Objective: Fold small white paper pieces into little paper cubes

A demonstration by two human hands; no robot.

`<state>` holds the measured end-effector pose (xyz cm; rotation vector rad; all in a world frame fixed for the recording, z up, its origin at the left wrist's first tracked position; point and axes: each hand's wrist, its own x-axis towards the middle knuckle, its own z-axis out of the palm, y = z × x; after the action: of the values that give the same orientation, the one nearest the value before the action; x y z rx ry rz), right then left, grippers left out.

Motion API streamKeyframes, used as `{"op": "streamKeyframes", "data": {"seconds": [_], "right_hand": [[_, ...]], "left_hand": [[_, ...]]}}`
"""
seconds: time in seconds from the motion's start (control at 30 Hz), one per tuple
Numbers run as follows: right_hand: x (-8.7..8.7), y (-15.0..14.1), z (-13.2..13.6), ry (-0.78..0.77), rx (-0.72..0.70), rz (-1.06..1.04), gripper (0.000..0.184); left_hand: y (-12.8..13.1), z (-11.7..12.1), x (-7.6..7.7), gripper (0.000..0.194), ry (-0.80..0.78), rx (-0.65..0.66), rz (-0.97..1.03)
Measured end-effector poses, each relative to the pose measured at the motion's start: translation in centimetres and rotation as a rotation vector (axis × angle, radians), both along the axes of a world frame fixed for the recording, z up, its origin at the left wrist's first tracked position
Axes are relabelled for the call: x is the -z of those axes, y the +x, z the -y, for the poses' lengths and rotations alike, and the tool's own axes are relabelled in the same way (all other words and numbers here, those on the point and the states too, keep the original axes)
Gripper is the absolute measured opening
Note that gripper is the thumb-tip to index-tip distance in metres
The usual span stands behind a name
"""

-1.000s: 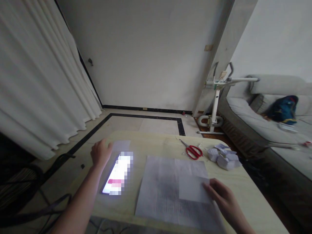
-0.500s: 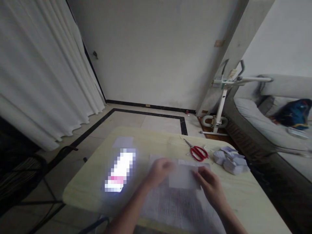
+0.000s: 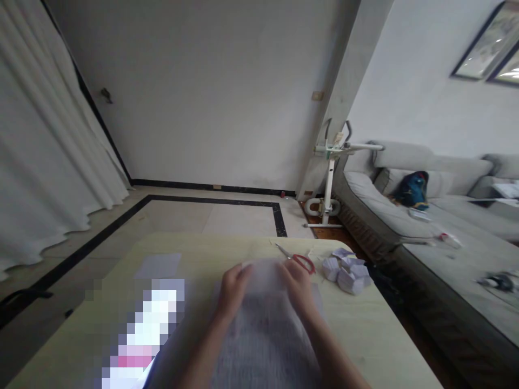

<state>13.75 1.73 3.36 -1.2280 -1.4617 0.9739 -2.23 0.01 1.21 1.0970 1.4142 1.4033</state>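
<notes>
Both my hands are raised over the middle of the pale table. My left hand and my right hand each pinch a side edge of a small white paper square and hold it up between them. Below it lies a large printed sheet flat on the table. Red-handled scissors lie just beyond my right hand. A heap of folded white paper pieces sits to the right of the scissors.
A lit phone screen lies on the table at the lower left, with a small paper square beyond it. A grey sofa with a blue bag and a white exercise bike stand to the right. White curtains hang at the left.
My left hand left the phone and came to the paper square. Both hands now hold the square up off the large sheet. The camera view shifted down and left.
</notes>
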Motion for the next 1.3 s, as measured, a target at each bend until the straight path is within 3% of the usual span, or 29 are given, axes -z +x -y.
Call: {"op": "streamKeyframes", "data": {"seconds": [0.17, 0.3, 0.87, 1.17, 1.3], "right_hand": [[2.1, 0.5, 0.2, -0.057, -0.029, -0.038, 0.032], [2.7, 0.8, 0.1, -0.082, 0.011, -0.072, 0.031], [3.3, 1.2, -0.1, -0.138, -0.02, -0.159, 0.028], [2.9, 1.2, -0.2, -0.104, 0.092, -0.091, 0.029], [2.5, 1.1, -0.1, -0.112, 0.067, -0.119, 0.027]], "left_hand": [[-0.1, 0.7, 0.1, 0.033, -0.048, 0.017, 0.033], [0.0, 0.8, 0.1, 0.033, -0.049, 0.036, 0.05], [0.1, 0.8, 0.4, 0.031, 0.026, -0.068, 0.014], [0.3, 0.8, 0.9, 0.031, -0.056, 0.03, 0.087], [0.3, 0.8, 0.7, 0.033, -0.038, -0.045, 0.072]]}}
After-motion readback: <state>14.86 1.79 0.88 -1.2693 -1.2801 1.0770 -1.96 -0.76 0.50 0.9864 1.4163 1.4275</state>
